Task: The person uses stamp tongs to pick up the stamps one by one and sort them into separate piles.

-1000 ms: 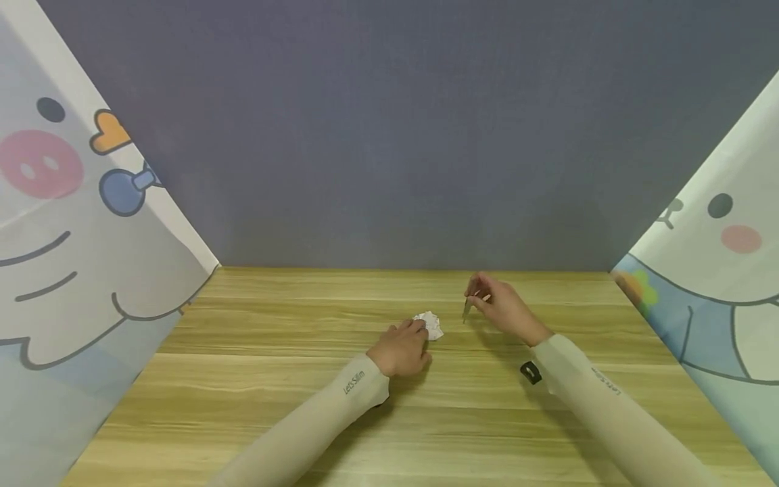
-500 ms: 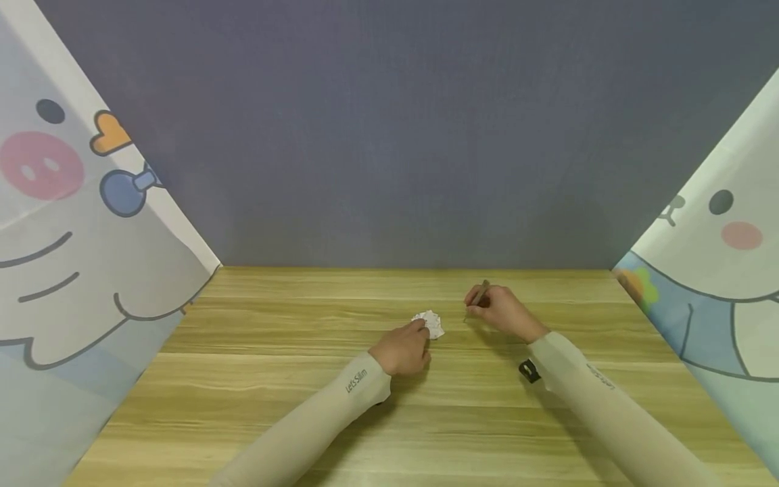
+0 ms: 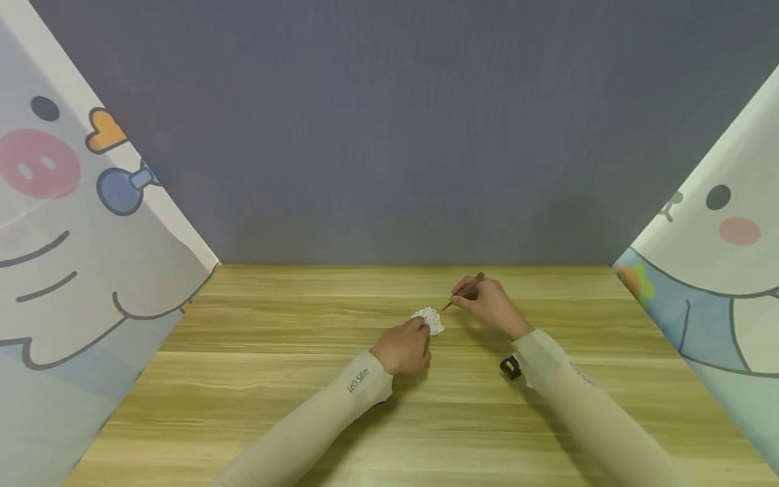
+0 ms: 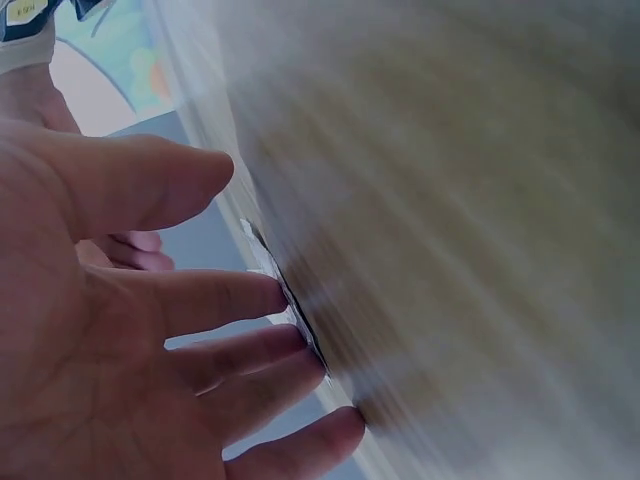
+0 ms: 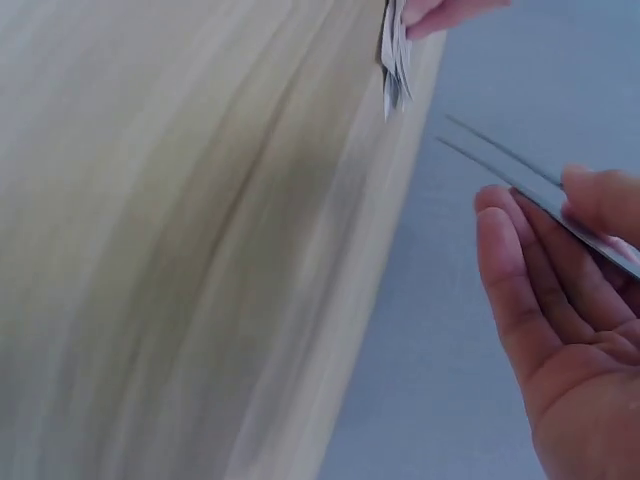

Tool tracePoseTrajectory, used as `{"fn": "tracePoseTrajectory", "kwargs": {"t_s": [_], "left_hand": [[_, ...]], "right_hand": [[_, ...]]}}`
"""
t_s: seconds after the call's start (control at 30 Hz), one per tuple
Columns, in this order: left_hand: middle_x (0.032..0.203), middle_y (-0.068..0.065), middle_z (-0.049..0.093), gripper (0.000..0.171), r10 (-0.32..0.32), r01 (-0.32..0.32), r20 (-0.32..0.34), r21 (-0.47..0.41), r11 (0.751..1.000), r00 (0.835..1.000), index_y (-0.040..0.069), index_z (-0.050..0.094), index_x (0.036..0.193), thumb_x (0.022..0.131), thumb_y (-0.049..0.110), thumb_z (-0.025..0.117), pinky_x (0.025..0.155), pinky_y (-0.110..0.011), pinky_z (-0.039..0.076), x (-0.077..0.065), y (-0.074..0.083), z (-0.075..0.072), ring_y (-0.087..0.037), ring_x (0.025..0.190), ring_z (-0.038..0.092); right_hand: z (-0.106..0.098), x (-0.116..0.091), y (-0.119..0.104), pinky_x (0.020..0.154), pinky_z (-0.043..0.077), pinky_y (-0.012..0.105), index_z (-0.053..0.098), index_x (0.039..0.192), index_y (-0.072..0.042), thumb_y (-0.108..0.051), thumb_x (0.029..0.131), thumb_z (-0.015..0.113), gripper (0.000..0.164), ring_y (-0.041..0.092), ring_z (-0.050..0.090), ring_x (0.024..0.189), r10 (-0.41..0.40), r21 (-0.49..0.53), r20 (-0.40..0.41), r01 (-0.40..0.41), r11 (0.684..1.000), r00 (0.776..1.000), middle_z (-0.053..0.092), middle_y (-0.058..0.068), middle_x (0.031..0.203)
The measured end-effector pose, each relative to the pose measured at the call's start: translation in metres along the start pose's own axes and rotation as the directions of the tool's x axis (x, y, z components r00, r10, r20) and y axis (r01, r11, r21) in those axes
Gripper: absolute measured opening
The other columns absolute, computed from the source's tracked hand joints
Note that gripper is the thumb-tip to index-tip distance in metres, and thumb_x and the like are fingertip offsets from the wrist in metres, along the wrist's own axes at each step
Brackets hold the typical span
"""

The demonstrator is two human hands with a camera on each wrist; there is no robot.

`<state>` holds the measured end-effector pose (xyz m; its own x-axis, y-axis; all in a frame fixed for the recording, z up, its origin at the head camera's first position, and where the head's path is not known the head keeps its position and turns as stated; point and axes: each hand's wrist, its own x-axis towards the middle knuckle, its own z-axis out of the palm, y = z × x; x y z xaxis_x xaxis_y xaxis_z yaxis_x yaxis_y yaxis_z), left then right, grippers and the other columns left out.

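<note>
A small white papery piece (image 3: 434, 322) with a jagged edge lies on the wooden table. My left hand (image 3: 402, 348) rests on its near left edge, the fingers nearly straight; the left wrist view has the fingertips (image 4: 268, 293) right on the thin sheet. In the right wrist view the piece (image 5: 393, 60) looks layered, with several pointed flaps. My right hand (image 3: 494, 308) pinches a pair of tweezers (image 3: 467, 287) between thumb and fingers. Their two slim tips stand apart, pointing at the piece from its right side, as the right wrist view of the tweezers (image 5: 540, 203) shows.
The wooden table (image 3: 292, 304) ends at a grey back panel (image 3: 389, 135). Cartoon-printed panels close off the left side (image 3: 61, 270) and the right side (image 3: 730, 284). A black wrist device (image 3: 510, 367) hangs under my right wrist.
My right hand has turned the tweezers from pointing down to slanting left, and brought their tips closer to the white piece. The left hand has stayed on it.
</note>
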<state>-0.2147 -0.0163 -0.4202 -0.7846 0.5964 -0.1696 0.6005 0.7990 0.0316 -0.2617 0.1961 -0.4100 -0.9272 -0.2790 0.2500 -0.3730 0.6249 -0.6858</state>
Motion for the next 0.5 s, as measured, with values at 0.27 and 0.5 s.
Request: {"fn": "tracePoseTrajectory", "kwargs": {"t_s": [0.27,0.5], "left_hand": [[0.14,-0.009,0.04,0.054,-0.001,0.0,0.021,0.036,0.999,1.0,0.001,0.045,0.139,0.096,0.033,0.053,0.106,-0.031,0.033,-0.001,0.001,-0.002,-0.024,0.131,0.038],[0.139,-0.011,0.041,0.055,0.012,-0.013,0.033,0.022,1.0,0.999,-0.001,0.044,0.138,0.096,0.032,0.054,0.106,-0.032,0.033,-0.002,0.0,-0.003,-0.025,0.131,0.038]], "right_hand": [[0.017,0.01,0.002,0.07,0.055,0.033,0.068,0.087,-0.012,-0.015,0.086,0.07,0.004,0.015,0.065,0.076,0.027,0.016,-0.004,-0.026,1.0,1.0,0.066,-0.003,0.078],[0.023,0.012,-0.004,0.069,0.056,0.032,0.067,0.084,-0.009,-0.01,0.086,0.07,0.003,0.014,0.066,0.074,-0.031,0.069,-0.025,0.033,0.997,0.999,0.066,-0.002,0.077]]}}
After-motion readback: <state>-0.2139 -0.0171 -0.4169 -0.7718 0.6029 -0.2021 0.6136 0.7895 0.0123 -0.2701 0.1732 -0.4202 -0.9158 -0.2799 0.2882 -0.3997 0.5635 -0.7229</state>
